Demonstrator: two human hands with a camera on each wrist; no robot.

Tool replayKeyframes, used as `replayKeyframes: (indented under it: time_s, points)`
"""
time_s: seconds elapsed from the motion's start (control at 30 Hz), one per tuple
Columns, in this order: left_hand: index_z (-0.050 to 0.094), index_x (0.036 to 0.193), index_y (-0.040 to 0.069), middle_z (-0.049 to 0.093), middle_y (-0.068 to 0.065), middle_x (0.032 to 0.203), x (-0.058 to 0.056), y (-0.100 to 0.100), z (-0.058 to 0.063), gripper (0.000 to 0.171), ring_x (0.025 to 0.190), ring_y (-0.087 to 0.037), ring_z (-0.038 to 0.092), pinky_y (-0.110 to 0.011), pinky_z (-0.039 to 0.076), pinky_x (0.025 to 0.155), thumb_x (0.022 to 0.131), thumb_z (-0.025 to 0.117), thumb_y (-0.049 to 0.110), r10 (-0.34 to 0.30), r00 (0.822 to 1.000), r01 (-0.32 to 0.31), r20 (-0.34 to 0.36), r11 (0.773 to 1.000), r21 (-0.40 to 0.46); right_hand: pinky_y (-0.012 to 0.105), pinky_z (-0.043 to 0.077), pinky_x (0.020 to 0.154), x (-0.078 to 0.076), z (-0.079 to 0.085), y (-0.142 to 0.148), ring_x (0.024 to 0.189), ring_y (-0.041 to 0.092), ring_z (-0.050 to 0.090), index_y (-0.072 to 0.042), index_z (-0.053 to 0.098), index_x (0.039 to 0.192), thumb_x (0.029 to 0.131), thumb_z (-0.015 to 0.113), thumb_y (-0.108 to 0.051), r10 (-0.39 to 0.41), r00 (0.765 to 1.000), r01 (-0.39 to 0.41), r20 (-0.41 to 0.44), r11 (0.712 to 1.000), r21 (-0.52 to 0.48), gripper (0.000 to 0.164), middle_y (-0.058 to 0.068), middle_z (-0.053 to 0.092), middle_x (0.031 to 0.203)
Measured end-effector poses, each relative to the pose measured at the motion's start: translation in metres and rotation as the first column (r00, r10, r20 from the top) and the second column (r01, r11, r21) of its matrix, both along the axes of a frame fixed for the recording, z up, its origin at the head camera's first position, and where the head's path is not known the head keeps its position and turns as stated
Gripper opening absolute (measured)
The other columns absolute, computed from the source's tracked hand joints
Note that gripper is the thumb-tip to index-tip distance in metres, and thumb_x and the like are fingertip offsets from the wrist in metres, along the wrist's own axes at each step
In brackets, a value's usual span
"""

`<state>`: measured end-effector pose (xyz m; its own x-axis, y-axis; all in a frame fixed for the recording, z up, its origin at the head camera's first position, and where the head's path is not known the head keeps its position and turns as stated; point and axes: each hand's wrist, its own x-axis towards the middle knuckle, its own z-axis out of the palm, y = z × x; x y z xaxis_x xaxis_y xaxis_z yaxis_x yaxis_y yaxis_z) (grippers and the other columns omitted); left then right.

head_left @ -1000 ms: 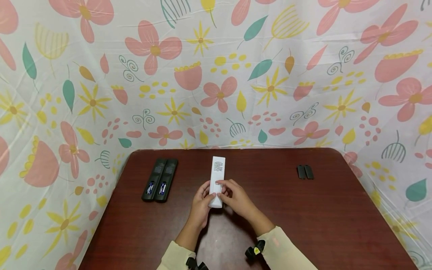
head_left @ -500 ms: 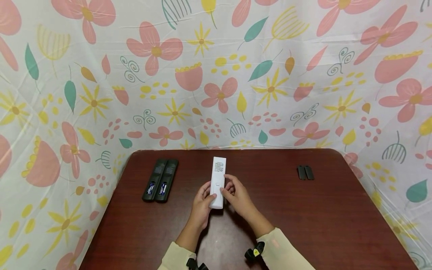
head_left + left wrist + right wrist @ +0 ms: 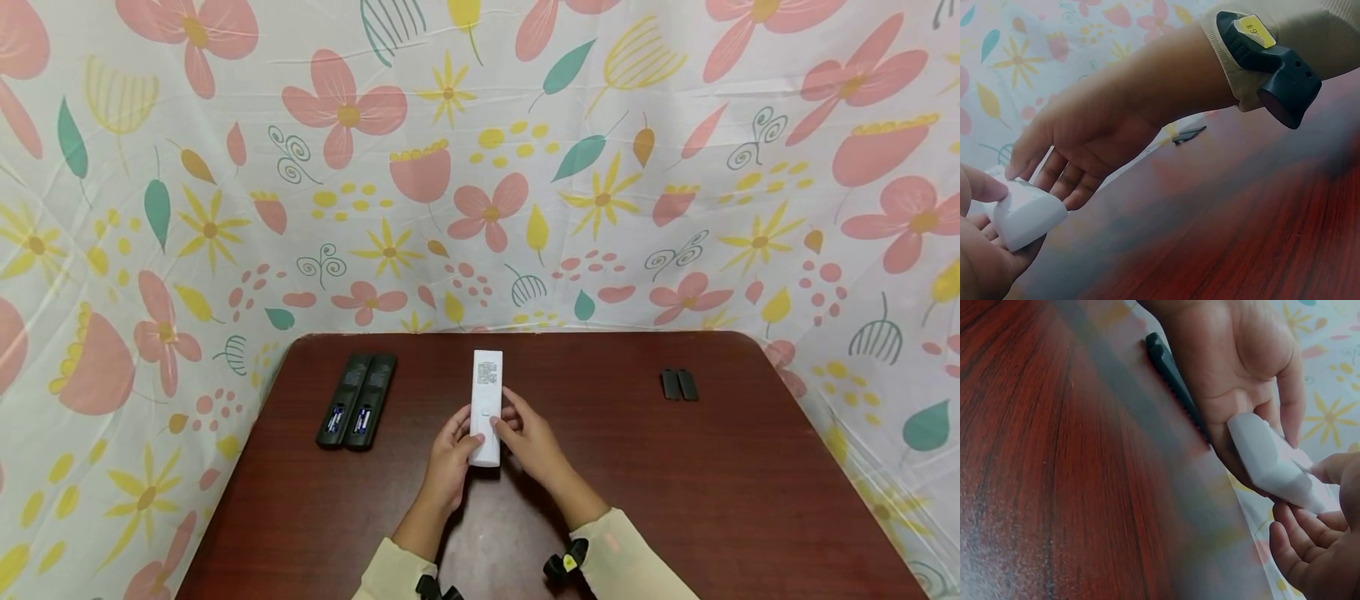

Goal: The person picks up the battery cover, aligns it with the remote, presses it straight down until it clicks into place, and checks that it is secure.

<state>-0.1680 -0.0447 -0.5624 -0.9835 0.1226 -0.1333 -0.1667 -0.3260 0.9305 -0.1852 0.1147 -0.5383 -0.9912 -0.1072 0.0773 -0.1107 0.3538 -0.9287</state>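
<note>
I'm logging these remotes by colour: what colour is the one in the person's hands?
The held remote is white; the head view shows it best.

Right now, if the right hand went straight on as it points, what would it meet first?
The slim white plastic remote; the right hand seems to touch it. Beyond it, the white floral-print cloth looks next, though depth is unclear.

Left hand (image 3: 447, 461) curled, right hand (image 3: 536, 439) near it, thumbs (image 3: 506, 431) uppermost, forearms (image 3: 422, 525) slanting inward
</note>
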Motion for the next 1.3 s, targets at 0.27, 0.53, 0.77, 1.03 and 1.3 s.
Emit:
replayKeyframes:
  time_s: [0.27, 0.53, 0.77, 1.03, 1.3]
  points:
    - [0.037, 0.154, 0.005, 0.046, -0.02, 0.153, 0.0, 0.001, 0.0, 0.062, 0.121, -0.021, 0.056, -0.025, 0.051, 0.09, 0.096, 0.058, 0.003, 0.003, 1.0, -0.003, 0.014, 1.0, -0.015, 0.022, 0.052, 0.073, -0.001, -0.002, 0.0, 0.088, 0.015, 0.065, -0.01, 0.047, 0.15, 0.097, 0.067, -0.014, -0.002, 1.0, 0.002, 0.002, 1.0, 0.001, 0.057, 0.012, 0.069, 0.108]
    - [0.039, 0.153, 0.004, 0.048, -0.02, 0.15, 0.0, 0.001, -0.001, 0.06, 0.118, -0.018, 0.058, -0.025, 0.052, 0.088, 0.096, 0.056, 0.001, -0.005, 1.0, 0.005, 0.003, 1.0, -0.029, 0.023, 0.052, 0.071, -0.003, -0.006, 0.001, 0.089, 0.016, 0.065, -0.011, 0.047, 0.15, 0.097, 0.067, -0.017, -0.001, 1.0, 0.002, 0.021, 1.0, -0.013, 0.057, 0.01, 0.069, 0.108]
    - [0.038, 0.153, 0.003, 0.048, -0.021, 0.15, 0.0, 0.002, -0.001, 0.06, 0.117, -0.018, 0.058, -0.025, 0.052, 0.088, 0.096, 0.056, 0.001, -0.006, 1.0, 0.006, 0.007, 1.0, -0.031, 0.022, 0.051, 0.071, -0.003, -0.008, 0.002, 0.09, 0.018, 0.066, -0.012, 0.048, 0.149, 0.097, 0.068, -0.017, -0.006, 1.0, 0.008, 0.029, 0.999, -0.041, 0.055, 0.01, 0.069, 0.108]
    - [0.038, 0.153, 0.004, 0.047, -0.021, 0.151, 0.001, 0.002, -0.002, 0.06, 0.116, -0.018, 0.059, -0.026, 0.052, 0.087, 0.096, 0.057, 0.002, -0.009, 1.0, 0.009, 0.016, 0.999, -0.041, 0.023, 0.053, 0.072, -0.002, -0.008, 0.003, 0.09, 0.014, 0.065, -0.011, 0.047, 0.149, 0.097, 0.067, -0.018, -0.005, 1.0, 0.005, 0.028, 1.0, 0.0, 0.056, 0.009, 0.069, 0.108]
    - [0.039, 0.153, 0.003, 0.047, -0.021, 0.15, 0.001, 0.003, -0.002, 0.06, 0.115, -0.019, 0.059, -0.026, 0.052, 0.087, 0.095, 0.057, 0.001, -0.011, 1.0, 0.012, 0.016, 0.999, -0.032, 0.023, 0.052, 0.071, -0.002, -0.009, 0.003, 0.09, 0.016, 0.065, -0.01, 0.047, 0.149, 0.097, 0.067, -0.016, -0.004, 0.999, 0.005, 0.033, 1.0, -0.017, 0.056, 0.011, 0.068, 0.108]
